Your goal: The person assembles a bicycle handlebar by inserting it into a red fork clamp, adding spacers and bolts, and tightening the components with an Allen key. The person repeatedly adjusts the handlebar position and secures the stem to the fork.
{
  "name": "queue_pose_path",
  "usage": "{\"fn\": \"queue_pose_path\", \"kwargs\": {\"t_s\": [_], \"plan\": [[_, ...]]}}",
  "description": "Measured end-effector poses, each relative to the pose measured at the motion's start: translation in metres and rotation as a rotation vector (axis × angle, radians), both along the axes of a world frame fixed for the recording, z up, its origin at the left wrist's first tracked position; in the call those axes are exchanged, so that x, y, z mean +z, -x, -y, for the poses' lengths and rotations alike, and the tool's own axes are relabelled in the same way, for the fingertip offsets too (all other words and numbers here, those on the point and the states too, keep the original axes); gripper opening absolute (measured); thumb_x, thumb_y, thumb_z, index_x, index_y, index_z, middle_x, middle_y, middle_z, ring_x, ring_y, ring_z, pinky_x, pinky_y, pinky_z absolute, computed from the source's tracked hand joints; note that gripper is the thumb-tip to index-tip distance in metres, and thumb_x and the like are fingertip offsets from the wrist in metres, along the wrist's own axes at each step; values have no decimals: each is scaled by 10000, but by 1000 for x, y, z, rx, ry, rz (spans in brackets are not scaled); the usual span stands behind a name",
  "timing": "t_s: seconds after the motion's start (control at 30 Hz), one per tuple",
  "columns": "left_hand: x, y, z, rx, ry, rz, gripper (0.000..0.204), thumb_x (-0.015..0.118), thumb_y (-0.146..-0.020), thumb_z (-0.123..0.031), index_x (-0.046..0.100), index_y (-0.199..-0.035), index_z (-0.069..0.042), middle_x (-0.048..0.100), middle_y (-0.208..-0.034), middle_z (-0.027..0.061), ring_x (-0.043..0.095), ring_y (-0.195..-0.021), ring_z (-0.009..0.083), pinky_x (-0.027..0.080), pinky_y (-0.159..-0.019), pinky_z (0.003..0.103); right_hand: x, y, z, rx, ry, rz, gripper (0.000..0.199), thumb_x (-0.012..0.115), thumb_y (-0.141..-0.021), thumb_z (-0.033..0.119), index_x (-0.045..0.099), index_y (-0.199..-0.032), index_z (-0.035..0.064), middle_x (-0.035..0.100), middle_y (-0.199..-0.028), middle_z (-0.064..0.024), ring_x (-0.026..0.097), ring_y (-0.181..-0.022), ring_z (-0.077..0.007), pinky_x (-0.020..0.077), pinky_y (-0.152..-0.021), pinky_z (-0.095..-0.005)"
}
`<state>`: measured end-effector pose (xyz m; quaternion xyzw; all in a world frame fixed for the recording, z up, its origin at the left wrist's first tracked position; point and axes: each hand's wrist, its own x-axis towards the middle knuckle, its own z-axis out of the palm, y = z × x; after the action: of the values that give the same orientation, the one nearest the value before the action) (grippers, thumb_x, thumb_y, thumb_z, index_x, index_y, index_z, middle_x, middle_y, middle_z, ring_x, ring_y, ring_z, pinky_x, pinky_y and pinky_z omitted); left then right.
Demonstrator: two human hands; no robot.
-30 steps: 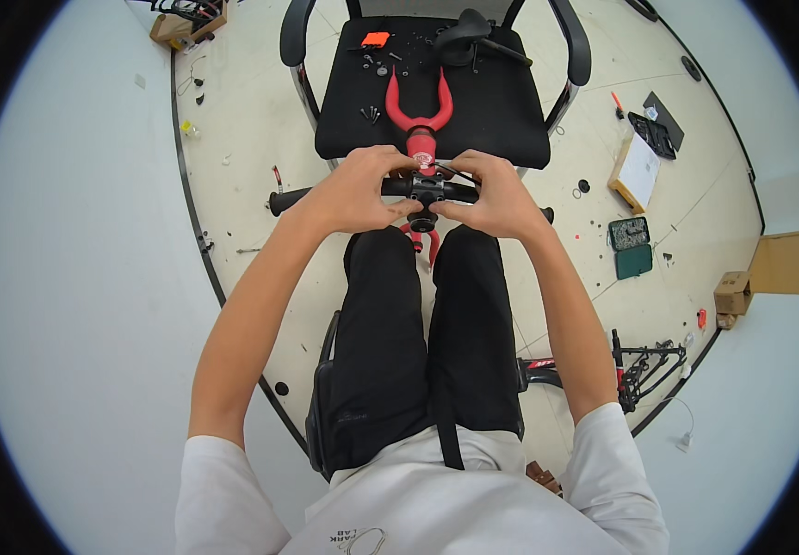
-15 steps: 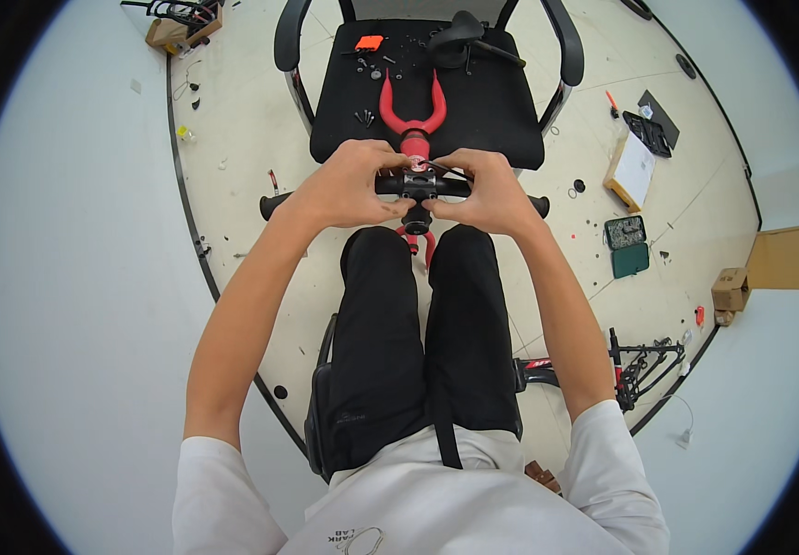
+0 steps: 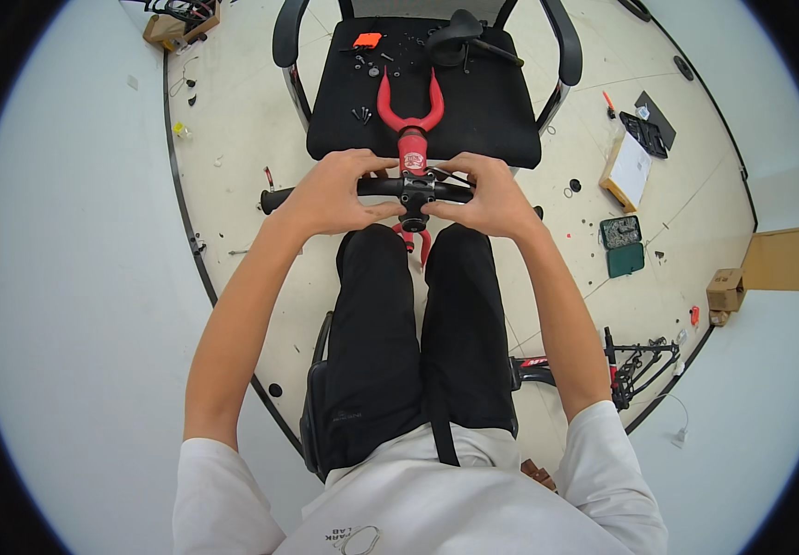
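Observation:
A black handlebar (image 3: 381, 187) lies crosswise above my knees, clamped at its middle in a black stem (image 3: 414, 207). The stem joins a red fork (image 3: 412, 148), whose two prongs rest on the chair seat. My left hand (image 3: 333, 192) curves around the bar left of the stem, thumb on the near side and fingers on the far side. On the other side my right hand (image 3: 494, 199) holds the bar the same way, its thumb tip by the stem. A thin dark cable or lever shows by the right fingers. The palms hide parts of the bar.
The black chair (image 3: 496, 116) ahead carries a bicycle saddle (image 3: 455, 39), an orange piece (image 3: 367, 41) and several small bolts. On the floor at right lie a green case (image 3: 623, 248), a white-topped box (image 3: 631, 171) and a black bicycle frame (image 3: 635, 370).
My thumbs and fingers have drawn back from the stem, spreading farther apart. The handlebar has tipped slightly, its right end nearer to me. More of the stem and fork now shows.

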<state>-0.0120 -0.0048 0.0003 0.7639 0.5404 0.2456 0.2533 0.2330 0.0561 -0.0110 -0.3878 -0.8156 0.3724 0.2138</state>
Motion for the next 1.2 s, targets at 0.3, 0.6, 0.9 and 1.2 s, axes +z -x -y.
{"fn": "queue_pose_path", "kwargs": {"t_s": [0.3,0.6,0.9,1.2], "plan": [[-18,9,11,29,-29,13,362,754,-882,-239,701,-1151,-3,710,-976,156,654,-875,312,518,-807,376,10,21,8,92,-303,10,577,881,-667,352,723,-1108,15,712,-1005,-133,698,-953,-315,550,-829,-385],[-21,13,11,0,10,-20,374,706,-923,-317,687,-1192,-58,704,-1012,138,639,-922,330,506,-812,403,-1,42,-9,270,-448,181,469,841,-674,392,702,-966,52,685,-826,-109,678,-724,-323,528,-635,-398],[-33,15,15,35,-15,25,366,660,-958,-337,672,-1202,-64,694,-960,119,608,-776,292,484,-721,373,-16,41,-8,307,-489,103,439,770,-799,340,580,-1033,20,654,-816,-140,658,-711,-341,508,-625,-411],[-31,12,14,41,-92,-33,332,635,-965,-356,684,-1183,-109,695,-947,70,632,-776,286,492,-702,367,-35,41,-9,289,-683,-18,387,752,-808,272,562,-1011,3,566,-831,-129,633,-689,-315,508,-596,-396]]}}
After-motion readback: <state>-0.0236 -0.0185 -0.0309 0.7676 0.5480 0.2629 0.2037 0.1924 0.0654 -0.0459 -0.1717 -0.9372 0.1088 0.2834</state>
